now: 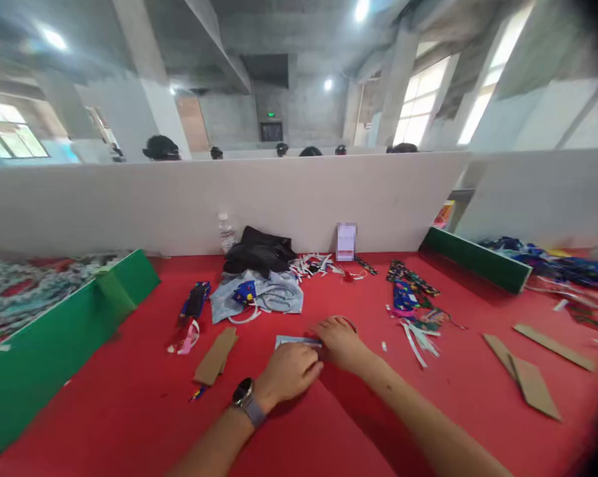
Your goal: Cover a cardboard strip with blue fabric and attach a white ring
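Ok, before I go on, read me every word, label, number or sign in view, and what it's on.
No text is readable.
Bottle label: too blurred.
Wristwatch: face too small.
Upright pale panel: pixelated.
Green lit sign on the far wall: too small.

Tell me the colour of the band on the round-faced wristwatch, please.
The watch band looks grey; the head view shows it best.

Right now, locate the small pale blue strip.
In the head view, the pale blue strip lies on the red table near the centre, partly hidden by the left hand, beside the right hand.
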Demonstrator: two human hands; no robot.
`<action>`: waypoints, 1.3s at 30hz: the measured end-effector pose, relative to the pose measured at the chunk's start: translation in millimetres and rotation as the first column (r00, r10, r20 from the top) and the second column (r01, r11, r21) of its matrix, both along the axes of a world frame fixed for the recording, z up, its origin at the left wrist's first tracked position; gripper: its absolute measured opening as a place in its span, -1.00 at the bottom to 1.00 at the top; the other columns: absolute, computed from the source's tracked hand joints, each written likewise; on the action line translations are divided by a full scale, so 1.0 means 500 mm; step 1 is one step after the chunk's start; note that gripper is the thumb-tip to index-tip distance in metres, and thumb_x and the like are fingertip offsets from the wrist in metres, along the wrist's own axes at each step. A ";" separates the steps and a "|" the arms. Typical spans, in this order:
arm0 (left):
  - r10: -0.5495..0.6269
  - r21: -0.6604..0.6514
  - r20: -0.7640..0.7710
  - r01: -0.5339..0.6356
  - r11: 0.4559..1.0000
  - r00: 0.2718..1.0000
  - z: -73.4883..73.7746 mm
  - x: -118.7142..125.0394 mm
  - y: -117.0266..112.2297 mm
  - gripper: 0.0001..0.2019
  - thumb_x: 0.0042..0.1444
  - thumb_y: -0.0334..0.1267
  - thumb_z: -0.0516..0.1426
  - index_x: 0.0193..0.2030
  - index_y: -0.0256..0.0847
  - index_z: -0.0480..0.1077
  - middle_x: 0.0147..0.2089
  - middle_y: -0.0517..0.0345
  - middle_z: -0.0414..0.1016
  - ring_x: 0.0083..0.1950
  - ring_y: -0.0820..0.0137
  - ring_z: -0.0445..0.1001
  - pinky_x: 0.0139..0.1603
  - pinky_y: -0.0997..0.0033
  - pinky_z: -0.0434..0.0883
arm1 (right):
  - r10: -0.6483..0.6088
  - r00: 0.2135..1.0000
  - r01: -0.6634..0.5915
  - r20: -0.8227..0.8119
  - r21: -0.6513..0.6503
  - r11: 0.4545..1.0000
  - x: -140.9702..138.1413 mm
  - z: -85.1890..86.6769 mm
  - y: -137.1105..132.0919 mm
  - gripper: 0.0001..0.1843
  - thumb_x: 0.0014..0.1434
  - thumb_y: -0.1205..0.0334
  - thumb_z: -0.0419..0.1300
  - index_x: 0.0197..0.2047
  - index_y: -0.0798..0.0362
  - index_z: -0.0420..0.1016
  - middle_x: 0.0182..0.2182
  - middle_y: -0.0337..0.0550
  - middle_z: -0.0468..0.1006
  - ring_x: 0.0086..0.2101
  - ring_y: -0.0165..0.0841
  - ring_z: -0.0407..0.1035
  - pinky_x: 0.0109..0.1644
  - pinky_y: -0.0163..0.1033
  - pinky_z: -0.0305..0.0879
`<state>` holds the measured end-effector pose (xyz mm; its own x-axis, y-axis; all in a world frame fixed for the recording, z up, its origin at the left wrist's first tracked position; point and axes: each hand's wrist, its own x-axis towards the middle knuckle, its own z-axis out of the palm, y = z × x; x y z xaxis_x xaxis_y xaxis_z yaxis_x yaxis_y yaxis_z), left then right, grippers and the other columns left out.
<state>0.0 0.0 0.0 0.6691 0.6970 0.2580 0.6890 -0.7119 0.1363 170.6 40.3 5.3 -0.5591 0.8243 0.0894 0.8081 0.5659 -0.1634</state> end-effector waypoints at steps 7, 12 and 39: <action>0.177 0.019 0.067 -0.179 0.984 0.982 0.012 -0.028 0.000 -0.79 0.22 -0.23 -0.04 -0.33 -0.19 0.37 -0.30 0.12 0.43 -0.23 0.35 0.37 -0.22 0.37 0.24 | -0.092 0.984 0.107 -0.155 0.091 0.990 0.021 -0.010 -0.008 -0.70 0.25 0.16 -0.03 -0.03 -0.01 0.41 -0.16 -0.07 0.48 -0.11 -0.26 0.29 -0.06 -0.20 0.10; 0.145 -0.019 0.070 -0.144 0.989 0.987 0.006 -0.036 0.003 -0.70 0.04 -0.08 0.17 -0.13 -0.17 0.34 -0.12 0.07 0.36 -0.07 0.26 0.30 -0.05 0.27 0.23 | -0.093 0.980 0.121 -0.177 0.155 0.981 0.070 -0.059 0.024 -0.68 0.24 0.33 -0.09 -0.10 0.00 0.45 -0.13 -0.06 0.46 -0.11 -0.29 0.29 -0.03 -0.19 0.14; 0.094 0.182 0.279 -0.148 0.972 0.956 0.012 -0.041 0.006 -0.58 0.17 -0.30 0.04 0.18 -0.13 0.13 0.19 -0.01 0.23 0.26 0.17 0.11 0.26 0.00 0.06 | -0.366 0.391 -0.138 -0.844 -0.447 0.884 0.003 -0.045 -0.015 -0.53 0.06 0.05 0.17 0.01 0.02 0.25 -0.36 -0.23 0.44 -0.40 -0.38 0.35 -0.31 -0.25 0.29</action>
